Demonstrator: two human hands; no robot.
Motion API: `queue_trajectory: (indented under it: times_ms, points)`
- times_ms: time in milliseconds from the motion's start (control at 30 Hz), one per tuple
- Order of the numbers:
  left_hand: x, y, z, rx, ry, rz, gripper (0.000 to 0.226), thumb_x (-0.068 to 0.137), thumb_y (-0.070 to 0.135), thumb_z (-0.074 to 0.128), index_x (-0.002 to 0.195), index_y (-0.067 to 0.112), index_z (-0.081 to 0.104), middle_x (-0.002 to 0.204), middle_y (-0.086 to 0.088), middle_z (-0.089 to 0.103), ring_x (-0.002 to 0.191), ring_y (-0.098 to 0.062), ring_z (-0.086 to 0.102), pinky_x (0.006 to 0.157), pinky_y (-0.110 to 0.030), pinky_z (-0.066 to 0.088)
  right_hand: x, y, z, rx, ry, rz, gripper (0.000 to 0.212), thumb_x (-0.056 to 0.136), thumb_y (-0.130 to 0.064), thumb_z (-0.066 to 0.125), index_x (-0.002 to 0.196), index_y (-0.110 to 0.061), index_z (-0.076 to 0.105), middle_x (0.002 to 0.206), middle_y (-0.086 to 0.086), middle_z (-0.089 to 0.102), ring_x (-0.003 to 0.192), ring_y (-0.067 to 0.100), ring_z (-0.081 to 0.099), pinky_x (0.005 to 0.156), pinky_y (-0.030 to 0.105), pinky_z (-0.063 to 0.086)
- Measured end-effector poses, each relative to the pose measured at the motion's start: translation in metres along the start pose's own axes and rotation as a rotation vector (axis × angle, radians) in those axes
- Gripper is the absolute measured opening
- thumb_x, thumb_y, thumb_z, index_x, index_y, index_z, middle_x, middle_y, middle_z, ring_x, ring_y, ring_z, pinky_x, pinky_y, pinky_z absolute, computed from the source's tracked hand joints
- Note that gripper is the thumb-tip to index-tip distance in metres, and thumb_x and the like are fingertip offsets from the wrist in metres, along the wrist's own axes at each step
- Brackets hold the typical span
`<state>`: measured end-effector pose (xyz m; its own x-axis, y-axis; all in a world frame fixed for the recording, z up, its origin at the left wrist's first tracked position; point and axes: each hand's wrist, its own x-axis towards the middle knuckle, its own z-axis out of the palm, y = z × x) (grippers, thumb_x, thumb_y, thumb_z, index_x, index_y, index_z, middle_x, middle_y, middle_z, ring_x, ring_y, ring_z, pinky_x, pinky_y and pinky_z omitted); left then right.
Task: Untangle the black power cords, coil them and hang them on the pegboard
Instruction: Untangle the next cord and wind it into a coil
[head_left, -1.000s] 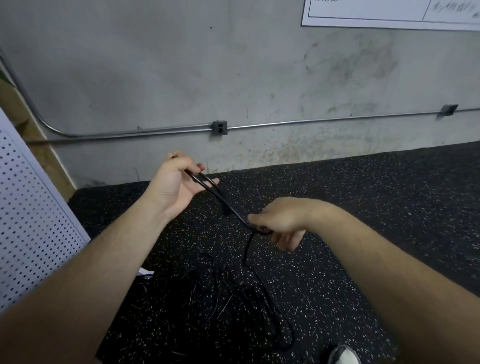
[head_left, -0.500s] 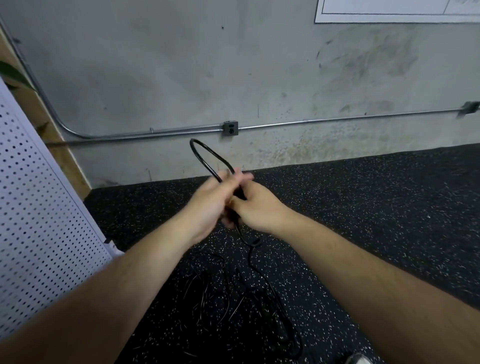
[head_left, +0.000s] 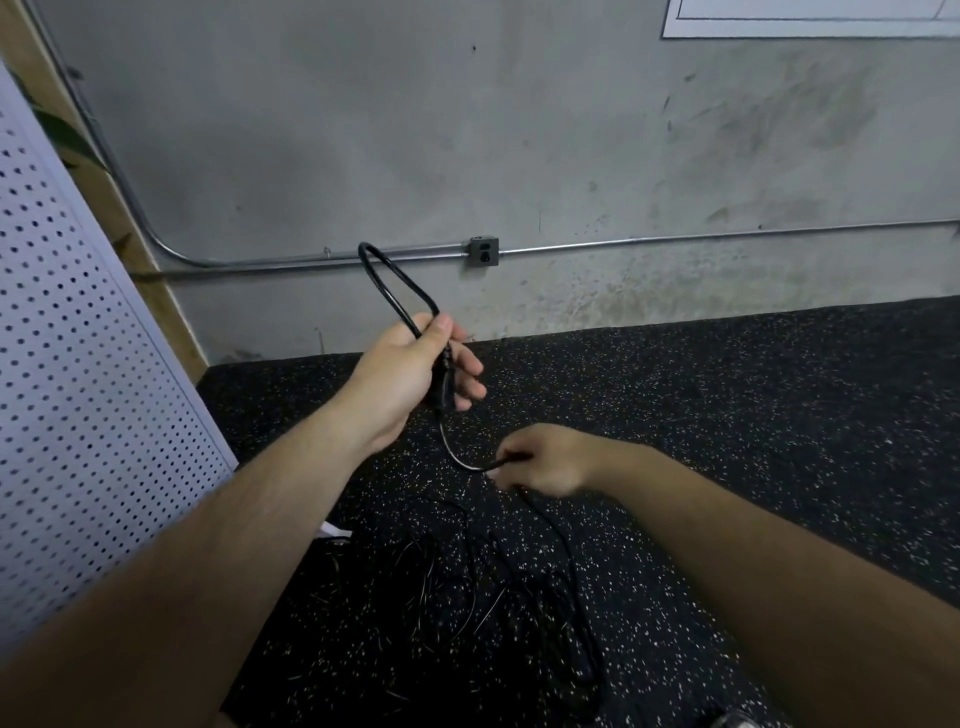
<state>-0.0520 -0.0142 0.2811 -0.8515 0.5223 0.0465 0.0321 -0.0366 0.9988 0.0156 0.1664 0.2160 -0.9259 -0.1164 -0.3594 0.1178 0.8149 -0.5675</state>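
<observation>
Black power cords (head_left: 498, 592) lie in a loose tangle on the speckled rubber floor (head_left: 753, 415), in the lower centre of the frame, between the two forearms. One cord (head_left: 450, 450) rises from this tangle to the right hand (head_left: 545, 460), a little right of centre, whose curled fingers pinch it. From there the cord curves up to the left hand (head_left: 410, 374), at the centre of the frame, which grips it in a closed fist together with a thicker part of it. Above this fist the cord makes a narrow loop (head_left: 384, 283), seen against the grey concrete wall (head_left: 363, 130). The white pegboard (head_left: 78, 389) fills the left edge. On the wall, a metal conduit (head_left: 727, 239) runs through a small outlet box (head_left: 483, 251).
</observation>
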Motion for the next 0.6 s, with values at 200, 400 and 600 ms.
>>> queue_trajectory:
  times_ms: [200, 400, 600]
  points:
    - [0.000, -0.007, -0.011, 0.137, -0.054, -0.018, 0.028, 0.111, 0.027, 0.041, 0.103, 0.005, 0.057, 0.065, -0.001, 0.059, 0.056, -0.022, 0.062, 0.051, -0.032, 0.048, -0.004, 0.028, -0.015, 0.118, 0.067, 0.145, 0.037, 0.096, -0.056, 0.059, 0.100, -0.020, 0.066, 0.092, -0.007, 0.070, 0.085, 0.013, 0.061, 0.076, 0.032, 0.044]
    - [-0.006, -0.007, -0.020, 0.354, -0.234, -0.123, 0.029, 0.111, 0.025, 0.039, 0.104, 0.001, 0.054, 0.064, -0.005, 0.058, 0.055, -0.027, 0.065, 0.047, -0.030, 0.046, -0.025, 0.045, -0.030, 0.033, 0.049, 0.318, 0.054, 0.090, -0.072, 0.055, 0.096, -0.019, 0.065, 0.102, 0.007, 0.073, 0.100, 0.022, 0.066, 0.105, 0.046, 0.041]
    - [-0.011, -0.023, -0.014, 0.489, -0.239, -0.151, 0.026, 0.107, 0.029, 0.049, 0.107, 0.007, 0.064, 0.105, -0.006, 0.074, 0.095, -0.016, 0.076, 0.063, -0.041, 0.064, -0.025, 0.025, -0.063, 0.521, 0.161, 0.334, 0.017, 0.090, -0.029, 0.071, 0.093, -0.014, 0.064, 0.071, -0.002, 0.046, 0.060, 0.013, 0.040, 0.055, 0.025, 0.039]
